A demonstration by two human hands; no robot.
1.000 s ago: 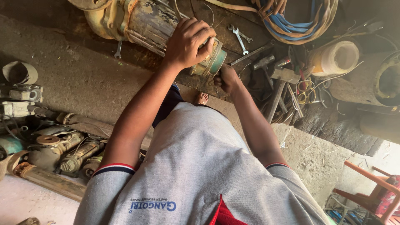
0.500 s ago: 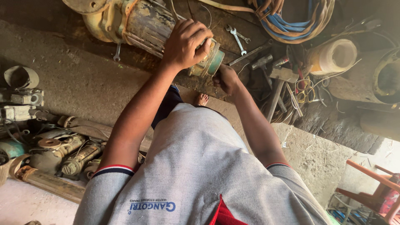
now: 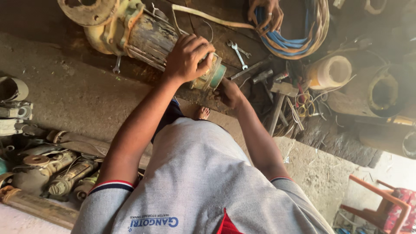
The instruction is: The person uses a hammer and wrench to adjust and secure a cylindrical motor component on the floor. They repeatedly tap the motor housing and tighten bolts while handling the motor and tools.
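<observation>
On a grimy workshop floor (image 3: 78,99) littered with spanners and coiled blue cable (image 3: 288,41), you bend over a rusty yellow cylindrical pump motor (image 3: 143,32) lying on its side. Your left hand (image 3: 188,56) wraps closed over its green end cap (image 3: 212,77); your right hand (image 3: 227,93) grips below it, finger spread unclear. You appear to be working the cap; next calls for firm bracing. Since half a second ago, another person's hand (image 3: 265,13) has appeared on the cable.

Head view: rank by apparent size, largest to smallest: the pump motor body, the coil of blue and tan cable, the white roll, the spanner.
1. pump motor body
2. coil of blue and tan cable, close to the motor; unsure, since its top is cropped
3. white roll
4. spanner
</observation>
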